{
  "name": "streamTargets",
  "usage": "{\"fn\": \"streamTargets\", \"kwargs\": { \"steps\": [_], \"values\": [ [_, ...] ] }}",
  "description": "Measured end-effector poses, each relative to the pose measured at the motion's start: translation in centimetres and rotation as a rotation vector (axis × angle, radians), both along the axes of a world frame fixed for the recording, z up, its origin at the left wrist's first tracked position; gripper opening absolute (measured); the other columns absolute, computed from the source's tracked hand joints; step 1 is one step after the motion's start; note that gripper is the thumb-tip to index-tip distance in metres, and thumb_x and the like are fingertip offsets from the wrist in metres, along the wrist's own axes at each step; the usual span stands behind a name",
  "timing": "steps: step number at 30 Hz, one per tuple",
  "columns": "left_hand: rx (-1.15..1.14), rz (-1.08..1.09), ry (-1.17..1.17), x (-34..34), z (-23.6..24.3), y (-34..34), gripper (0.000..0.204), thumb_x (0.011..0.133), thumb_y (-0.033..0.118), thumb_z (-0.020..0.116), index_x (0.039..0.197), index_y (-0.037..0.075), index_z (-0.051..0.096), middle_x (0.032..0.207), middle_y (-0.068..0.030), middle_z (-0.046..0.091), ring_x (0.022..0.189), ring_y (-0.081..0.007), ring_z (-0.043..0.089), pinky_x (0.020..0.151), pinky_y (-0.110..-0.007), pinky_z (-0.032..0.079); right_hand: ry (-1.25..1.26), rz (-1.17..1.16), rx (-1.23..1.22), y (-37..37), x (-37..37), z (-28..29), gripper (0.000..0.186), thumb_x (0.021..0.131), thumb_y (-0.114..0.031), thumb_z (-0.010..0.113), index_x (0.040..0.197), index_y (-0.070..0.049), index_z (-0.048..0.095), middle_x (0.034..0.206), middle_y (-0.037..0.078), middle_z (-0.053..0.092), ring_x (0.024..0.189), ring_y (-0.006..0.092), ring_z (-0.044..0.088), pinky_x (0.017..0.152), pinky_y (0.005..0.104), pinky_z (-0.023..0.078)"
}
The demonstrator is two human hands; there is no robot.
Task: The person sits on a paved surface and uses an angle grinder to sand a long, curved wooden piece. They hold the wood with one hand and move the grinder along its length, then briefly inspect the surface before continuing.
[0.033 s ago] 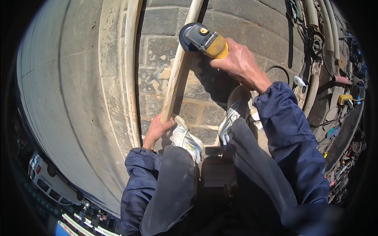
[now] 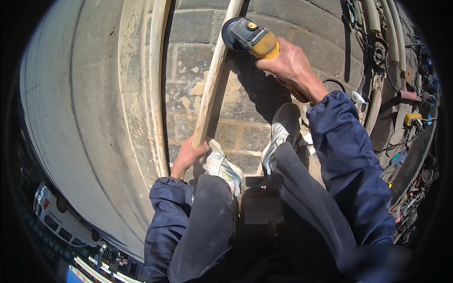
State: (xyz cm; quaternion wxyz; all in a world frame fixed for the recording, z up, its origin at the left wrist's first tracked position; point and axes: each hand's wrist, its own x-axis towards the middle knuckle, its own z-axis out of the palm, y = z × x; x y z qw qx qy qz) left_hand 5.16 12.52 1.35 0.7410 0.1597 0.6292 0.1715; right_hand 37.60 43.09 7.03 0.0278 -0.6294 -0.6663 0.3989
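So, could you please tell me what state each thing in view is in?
Left grip: closed around the held pole's near end.
Right grip: closed around the angle grinder.
Angle grinder: disc overlapping the pole; contact and spinning can't be told.
Held pole: slanting away, bare wood.
Side pole: lying unheld.
Right shoe: on the paving.
Sleeves: gathered at the wrists.

The ground on my remote feed is grey-brown paving (image 2: 193,59), marked with pale dusty patches (image 2: 185,102), with smoother concrete (image 2: 80,94) off to the left. I see a long pale pole (image 2: 155,70) lying lengthwise on that side and two light shoes (image 2: 224,167) planted on the blocks. At right I make out more poles (image 2: 394,37), cords and a yellow box (image 2: 413,118) amid clutter.
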Motion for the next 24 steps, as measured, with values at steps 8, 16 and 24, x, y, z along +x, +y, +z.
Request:
{"fn": "streamTargets", "kwargs": {
  "steps": [8, 16, 24],
  "values": [
    [-0.023, 0.037, -0.087, -1.1, -0.7, -0.6, 0.015, 0.097, 0.014, 0.081, 0.100, 0.003, 0.071, 0.073, -0.0042, 0.068, 0.058, -0.0137, 0.063, 0.058, -0.031, 0.048, 0.164, 0.041, -0.004, -4.8, -0.4, 0.3, 0.068, 0.079, -0.042, 0.089, 0.126, 0.003, 0.071, 0.106, 0.031, 0.082, 0.099, 0.0492, 0.081, 0.091, 0.0547, 0.064],
    [-0.038, 0.067, -0.216, -1.7, -1.6, -0.4, 0.019, 0.096, 0.016, 0.082, 0.105, 0.003, 0.072, 0.071, -0.0049, 0.068, 0.057, -0.0149, 0.063, 0.059, -0.031, 0.047, 0.179, 0.467, 0.053, -14.0, -2.5, -1.7, 0.061, 0.075, -0.036, 0.091, 0.118, 0.001, 0.068, 0.106, 0.026, 0.080, 0.096, 0.0492, 0.079, 0.086, 0.0565, 0.062],
    [-0.042, 0.020, -0.188, -1.5, -2.0, -0.1, 0.017, 0.099, 0.014, 0.083, 0.105, 0.003, 0.071, 0.072, -0.0064, 0.069, 0.055, -0.0162, 0.065, 0.053, -0.030, 0.047, 0.057, -0.034, 0.033, 3.0, 0.8, -0.8, 0.067, 0.081, -0.047, 0.085, 0.124, 0.003, 0.075, 0.103, 0.025, 0.083, 0.096, 0.0411, 0.083, 0.086, 0.0489, 0.066]
  ]
}}
